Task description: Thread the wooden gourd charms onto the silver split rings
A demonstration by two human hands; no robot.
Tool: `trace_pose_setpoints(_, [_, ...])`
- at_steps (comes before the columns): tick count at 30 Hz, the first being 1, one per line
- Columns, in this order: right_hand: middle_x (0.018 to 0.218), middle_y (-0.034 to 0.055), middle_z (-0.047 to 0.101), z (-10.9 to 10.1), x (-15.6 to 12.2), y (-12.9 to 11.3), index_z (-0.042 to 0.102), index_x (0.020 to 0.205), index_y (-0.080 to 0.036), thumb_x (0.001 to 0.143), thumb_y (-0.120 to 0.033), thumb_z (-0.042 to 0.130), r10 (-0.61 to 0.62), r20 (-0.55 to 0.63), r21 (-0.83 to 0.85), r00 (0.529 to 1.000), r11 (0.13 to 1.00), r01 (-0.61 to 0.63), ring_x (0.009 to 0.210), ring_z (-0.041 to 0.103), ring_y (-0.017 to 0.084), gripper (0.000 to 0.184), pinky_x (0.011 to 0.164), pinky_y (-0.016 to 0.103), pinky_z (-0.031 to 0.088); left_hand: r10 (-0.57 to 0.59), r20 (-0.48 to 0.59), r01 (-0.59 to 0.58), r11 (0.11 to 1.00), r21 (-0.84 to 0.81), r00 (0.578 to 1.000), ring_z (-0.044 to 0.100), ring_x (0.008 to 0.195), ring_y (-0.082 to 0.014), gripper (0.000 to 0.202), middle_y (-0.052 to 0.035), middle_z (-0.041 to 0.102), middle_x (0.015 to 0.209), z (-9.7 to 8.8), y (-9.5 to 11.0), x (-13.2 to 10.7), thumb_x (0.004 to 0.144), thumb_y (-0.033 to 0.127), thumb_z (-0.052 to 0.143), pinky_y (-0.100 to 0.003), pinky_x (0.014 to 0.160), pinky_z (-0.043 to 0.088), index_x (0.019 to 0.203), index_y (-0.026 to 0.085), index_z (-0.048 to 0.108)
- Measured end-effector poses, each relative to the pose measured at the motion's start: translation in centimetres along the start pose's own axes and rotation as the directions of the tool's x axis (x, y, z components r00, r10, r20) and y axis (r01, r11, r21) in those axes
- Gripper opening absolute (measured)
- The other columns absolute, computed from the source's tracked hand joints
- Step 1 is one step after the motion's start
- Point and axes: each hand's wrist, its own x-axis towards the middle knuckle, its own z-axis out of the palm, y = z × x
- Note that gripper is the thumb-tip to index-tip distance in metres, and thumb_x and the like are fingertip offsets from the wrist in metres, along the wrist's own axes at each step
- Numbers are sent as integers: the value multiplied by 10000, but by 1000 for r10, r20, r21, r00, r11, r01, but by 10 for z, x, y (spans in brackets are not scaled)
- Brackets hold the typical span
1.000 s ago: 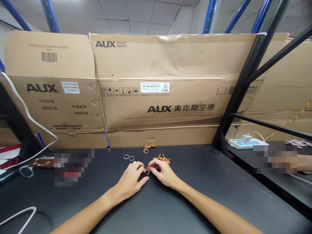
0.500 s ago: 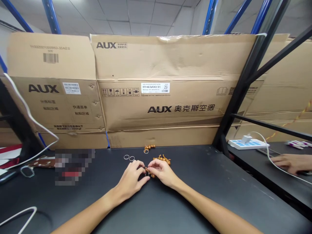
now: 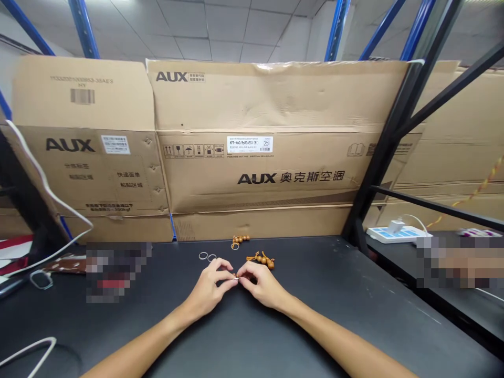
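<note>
Two hands meet over a black desk [image 3: 315,304], fingertips pinching a tiny brown bead [image 3: 236,276] near the desk's middle, most of it hidden by the fingers. The left hand [image 3: 207,292] and right hand [image 3: 263,287] are curled and nearly together, closed on the bead from either side. Just beyond the right hand lies a cluster of wooden beads [image 3: 261,260]. A short bead string [image 3: 240,239] rests farther back by the desk's rear edge, and two metal rings [image 3: 207,256] sit just past the left hand. A pixelated patch [image 3: 118,272] covers part of the desk at left, and another [image 3: 457,261] hides the neighbouring desk at right, beyond a power strip [image 3: 396,233]. Flattened AUX air-conditioner cartons [image 3: 252,173] stand behind, against blue steel racking [image 3: 83,31].
</note>
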Motion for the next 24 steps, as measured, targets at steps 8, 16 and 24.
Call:
trace_pose_setpoints(8, [732, 3, 553, -1, 0, -8, 587, 769, -174, 855, -244, 571, -31, 25, -75, 999, 997, 33, 637, 517, 120, 112, 592, 235, 435, -89, 37, 93, 988, -125, 995, 579, 823, -162, 235, -38, 616, 952, -3, 1, 4, 867, 337, 560, -264, 712, 462, 741, 207, 709])
trace_pose_setpoints(16, [797, 35, 544, 3, -5, -2, 543, 786, -187, 844, -122, 516, -209, 39, -351, 977, 913, 209, 739, 496, 166, 91, 664, 283, 436, -56, 72, 60, 997, -52, 996, 558, 914, -182, 208, -41, 592, 1017, 0, 2, 2, 856, 316, 564, -322, 833, 450, 708, 190, 638])
trace_pose_setpoints(24, [803, 30, 567, 2, -3, 1, 558, 794, -199, 854, -145, 542, -197, 41, -355, 980, 914, 198, 766, 506, 172, 83, 686, 283, 432, -39, 132, 52, 994, -97, 990, 551, 880, -164, 235, -42, 574, 1031, -3, 4, 3, 897, 287, 481, -290, 795, 461, 746, 193, 635])
